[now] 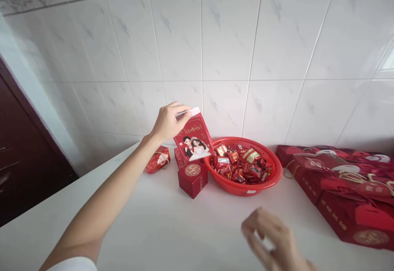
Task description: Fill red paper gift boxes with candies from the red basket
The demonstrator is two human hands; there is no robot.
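Observation:
My left hand (169,121) pinches the top of a red wedding packet (197,129) between thumb and fingers. The packet carries gold lettering and a cartoon bride and groom, with a white flap along its upper edge. It tilts above a red box (193,181) with a round gold emblem, beside a red plastic basket (243,190). Inside the basket lie many wrapped sweets (238,164), mostly red and gold. Low on the right, slightly blurred, my right hand (273,238) hovers over the table with its fingers curled toward the thumb; nothing shows in it.
Another small red patterned box (158,160) rests at the left, near the wall. Several large red gift boxes with cord handles (338,205) crowd the right side of the white table (172,230). White marbled tiles (226,45) rise directly behind.

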